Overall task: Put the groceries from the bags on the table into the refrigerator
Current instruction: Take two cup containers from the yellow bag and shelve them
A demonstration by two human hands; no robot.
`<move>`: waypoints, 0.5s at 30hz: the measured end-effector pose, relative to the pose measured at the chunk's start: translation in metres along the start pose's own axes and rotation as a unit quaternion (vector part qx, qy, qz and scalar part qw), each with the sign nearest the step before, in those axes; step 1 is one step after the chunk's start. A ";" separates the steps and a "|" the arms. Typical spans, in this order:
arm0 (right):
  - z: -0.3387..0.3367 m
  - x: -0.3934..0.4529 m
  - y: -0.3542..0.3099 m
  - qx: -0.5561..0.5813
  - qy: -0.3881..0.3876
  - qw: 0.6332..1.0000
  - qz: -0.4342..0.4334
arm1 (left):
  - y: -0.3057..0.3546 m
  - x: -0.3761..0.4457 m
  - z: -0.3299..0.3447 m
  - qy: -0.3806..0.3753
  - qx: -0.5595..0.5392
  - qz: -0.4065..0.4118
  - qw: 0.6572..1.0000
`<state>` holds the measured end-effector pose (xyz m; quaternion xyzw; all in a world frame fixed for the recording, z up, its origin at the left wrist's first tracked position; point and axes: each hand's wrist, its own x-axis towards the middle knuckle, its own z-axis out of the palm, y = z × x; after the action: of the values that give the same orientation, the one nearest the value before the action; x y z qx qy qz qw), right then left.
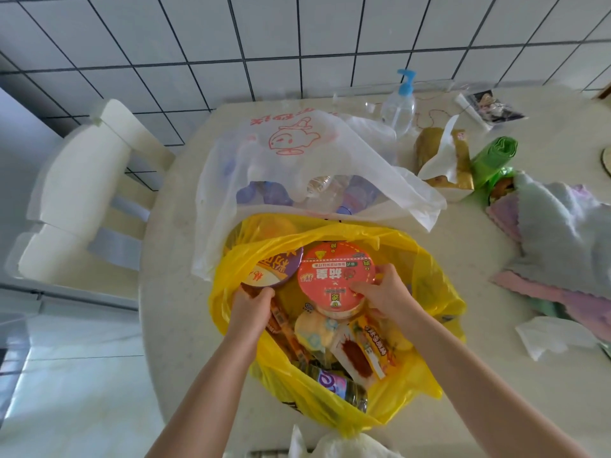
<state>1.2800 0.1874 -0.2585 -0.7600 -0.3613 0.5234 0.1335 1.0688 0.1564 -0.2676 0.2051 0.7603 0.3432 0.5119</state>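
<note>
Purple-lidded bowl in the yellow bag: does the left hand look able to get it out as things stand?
Probably yes. The left hand is already at the near rim of the purple-lidded bowl; only a fold of the yellow bag drapes over its far edge, and the red-lidded bowl sits beside it.

Home kitchen (tiled wall (pixel 198 44)), dining table (pixel 479 375), chair (pixel 86 180)

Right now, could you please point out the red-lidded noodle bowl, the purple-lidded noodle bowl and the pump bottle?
red-lidded noodle bowl (pixel 332 271): head view, middle of its lid.
purple-lidded noodle bowl (pixel 276 267): head view, visible part of its lid.
pump bottle (pixel 397 109): head view, clear body.
</note>
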 end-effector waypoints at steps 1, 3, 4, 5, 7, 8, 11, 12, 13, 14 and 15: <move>0.001 0.002 -0.001 0.012 -0.001 1.000 0.004 | 0.000 0.000 0.003 0.009 -0.002 0.004 1.000; 0.003 0.006 -0.003 0.035 -0.003 0.999 0.004 | 0.002 0.000 0.009 0.037 -0.024 0.003 0.999; 0.004 0.007 -0.005 0.047 -0.005 0.999 0.002 | 0.004 0.002 0.012 0.054 -0.040 -0.006 0.998; 0.005 0.008 -0.007 0.058 -0.007 0.998 0.002 | 0.005 0.004 0.014 0.072 -0.055 -0.020 0.996; 0.006 0.009 -0.009 0.068 -0.009 0.998 0.000 | 0.008 0.008 0.019 0.097 -0.079 -0.053 0.991; 0.006 0.008 -0.010 0.069 -0.009 0.998 -0.003 | 0.009 0.008 0.022 0.104 -0.088 -0.063 0.989; 0.006 0.004 -0.009 0.077 -0.014 0.997 -0.002 | 0.009 0.003 0.033 0.088 -0.116 -0.089 0.985; 0.006 0.002 -0.009 0.083 -0.019 0.996 -0.002 | 0.009 0.001 0.037 0.076 -0.140 -0.103 0.982; 0.007 -0.001 -0.008 0.090 -0.024 0.996 -0.004 | 0.011 -0.002 0.041 0.064 -0.174 -0.121 0.975; 0.007 -0.003 -0.007 0.100 -0.028 0.995 -0.007 | 0.011 -0.002 0.045 0.057 -0.207 -0.140 0.967; 0.007 -0.005 -0.006 0.113 -0.029 0.993 -0.008 | 0.012 -0.002 0.049 0.055 -0.239 -0.158 0.956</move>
<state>1.2704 0.1869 -0.2538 -0.7212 -0.3097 0.5820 0.2125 1.1140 0.1788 -0.2693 -0.0651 0.7058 0.4408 0.5507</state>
